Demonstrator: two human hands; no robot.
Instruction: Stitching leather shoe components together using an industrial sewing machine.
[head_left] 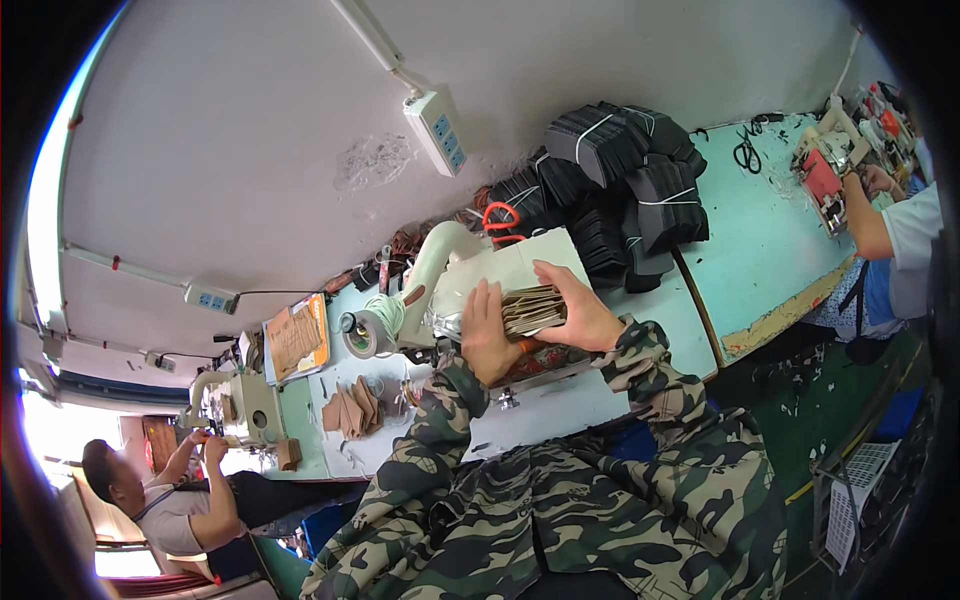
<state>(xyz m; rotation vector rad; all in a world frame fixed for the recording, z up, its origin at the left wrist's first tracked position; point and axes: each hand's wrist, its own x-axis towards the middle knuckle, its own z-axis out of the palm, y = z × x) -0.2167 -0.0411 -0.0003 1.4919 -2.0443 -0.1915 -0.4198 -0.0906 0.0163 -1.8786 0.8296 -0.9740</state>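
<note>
Brown flat pieces (532,311), material unconfirmed, are held as a stack between the left hand (485,335), its fingers straight along one end, and the right hand (582,312), curved around the other. By this two-ended hold the edges are presumably kept level. The stack is positioned over the work surface, just beside a cream sewing machine (447,252). Red-handled scissors (499,214) are placed behind it, apparently within reach. Loose brown pieces (352,408) are laid to the left. Black bundles (600,140) are bound with white ties, presumably so that counts stay together. Print on the orange folder (322,342) cannot be read; no label is made out on the stack.
</note>
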